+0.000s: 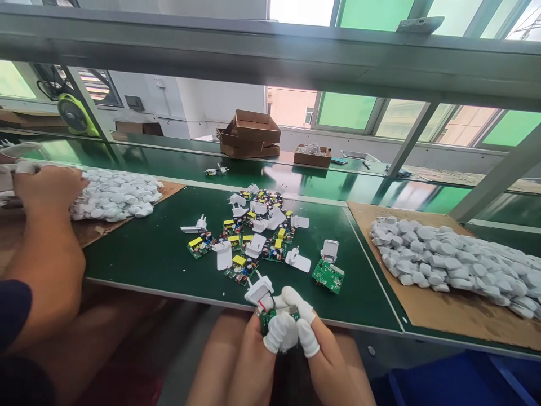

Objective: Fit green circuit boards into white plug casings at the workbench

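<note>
Both my hands meet at the table's near edge, fingertips in white finger cots. My left hand (257,349) and my right hand (325,355) together grip a small green circuit board (270,317) joined by thin wires to a white plug cap (258,290) with metal prongs, which tilts up to the left. Just beyond them on the green mat (147,254) lies a scatter of more circuit boards with yellow parts (239,262), white plug caps (298,260) and a lone green board (328,276).
A heap of white plug shells (456,259) rests on cardboard at the right. Another heap (116,194) lies at the left, where a co-worker's hand (46,186) and arm reach. Brown cardboard boxes (249,134) sit across the green conveyor (338,183). A blue bin (465,380) stands below right.
</note>
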`<action>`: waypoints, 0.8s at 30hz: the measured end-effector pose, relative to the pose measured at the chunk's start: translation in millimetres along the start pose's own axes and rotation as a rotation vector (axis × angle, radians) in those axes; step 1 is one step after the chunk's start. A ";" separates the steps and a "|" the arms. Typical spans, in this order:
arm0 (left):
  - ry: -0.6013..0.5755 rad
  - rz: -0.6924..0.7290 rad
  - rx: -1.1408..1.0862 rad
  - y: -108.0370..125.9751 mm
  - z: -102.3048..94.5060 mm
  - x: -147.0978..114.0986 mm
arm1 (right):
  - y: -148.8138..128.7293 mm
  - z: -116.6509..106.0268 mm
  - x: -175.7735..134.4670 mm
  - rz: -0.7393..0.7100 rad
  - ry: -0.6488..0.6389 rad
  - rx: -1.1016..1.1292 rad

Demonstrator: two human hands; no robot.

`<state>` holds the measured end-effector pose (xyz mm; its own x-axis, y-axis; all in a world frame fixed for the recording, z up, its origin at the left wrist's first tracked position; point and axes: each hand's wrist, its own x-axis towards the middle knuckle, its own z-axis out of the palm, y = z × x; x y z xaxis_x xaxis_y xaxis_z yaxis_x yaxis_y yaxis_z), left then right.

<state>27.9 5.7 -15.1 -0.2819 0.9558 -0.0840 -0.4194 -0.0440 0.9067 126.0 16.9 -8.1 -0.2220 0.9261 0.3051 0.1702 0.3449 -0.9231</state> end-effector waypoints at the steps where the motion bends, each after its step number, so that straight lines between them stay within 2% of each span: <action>1: -0.007 0.006 0.003 0.7 0.9 -1.5 | -0.7 0.1 -0.2 0.031 0.047 0.012; 3: -0.010 0.032 0.037 3.4 1.8 -4.6 | -2.3 -0.5 0.8 0.085 0.092 0.037; 8: -0.155 0.032 0.261 14.7 -4.0 -6.9 | -1.3 -3.8 6.2 0.059 0.046 0.078; 11: -0.168 0.017 0.298 19.0 -7.7 -6.4 | 0.7 -5.0 7.3 0.076 0.052 0.099; 16: -0.231 -0.030 0.070 13.8 -6.4 -6.5 | -2.9 -7.7 8.2 0.146 -0.067 0.218; 18: -0.203 -0.055 -0.022 8.0 -4.7 -5.9 | -6.2 -8.5 9.4 0.175 -0.110 0.192; 21: -0.134 -0.087 -0.138 -1.3 -2.1 -4.3 | -7.6 -7.8 10.6 0.203 -0.122 0.162; 24: -0.141 -0.153 -0.232 -5.1 -2.0 -3.3 | -2.0 -7.7 8.7 0.175 -0.098 0.232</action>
<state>29.2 2.1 -20.3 -0.0846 0.9866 -0.1394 -0.6380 0.0539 0.7682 131.1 25.4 -1.8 -0.3019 0.9454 0.1230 -0.0068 0.1269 -0.9919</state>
